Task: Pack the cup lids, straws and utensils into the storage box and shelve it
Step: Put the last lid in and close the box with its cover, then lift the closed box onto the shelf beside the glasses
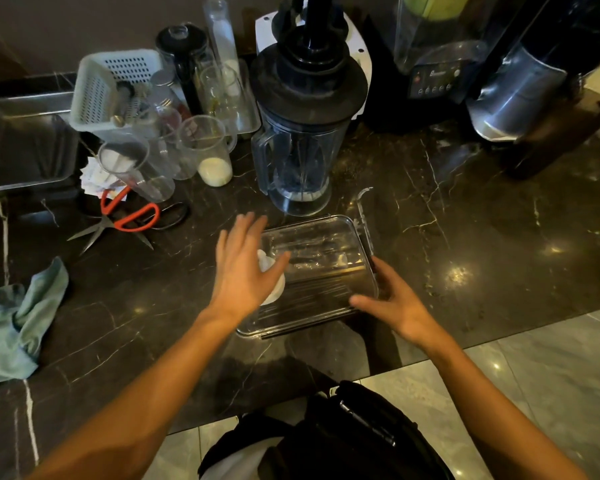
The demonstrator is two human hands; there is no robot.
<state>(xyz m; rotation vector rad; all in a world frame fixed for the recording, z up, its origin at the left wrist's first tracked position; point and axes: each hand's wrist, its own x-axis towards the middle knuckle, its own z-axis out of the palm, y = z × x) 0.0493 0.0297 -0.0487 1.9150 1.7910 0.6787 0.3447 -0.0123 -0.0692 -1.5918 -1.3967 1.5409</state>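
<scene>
- Counter [430, 237]: black stone with thin white and gold veins.
- Storage box [326, 237]: clear plastic, with dark ribbed lines showing through its base.
- Lids [274, 289] inside the box: white.
- Scissors [129, 216]: red handles, silver blades.
- Cloth [18, 320]: pale teal.
- Basket [111, 88]: white, dotted with small holes.
- Blender jug [298, 161]: clear, with a black lid.
- Measuring cup [212, 150]: clear, with cream-white liquid at the bottom.
- Tray [25, 140]: dull silver metal.
- Floor [551, 358]: light grey marbled tiles.
</scene>
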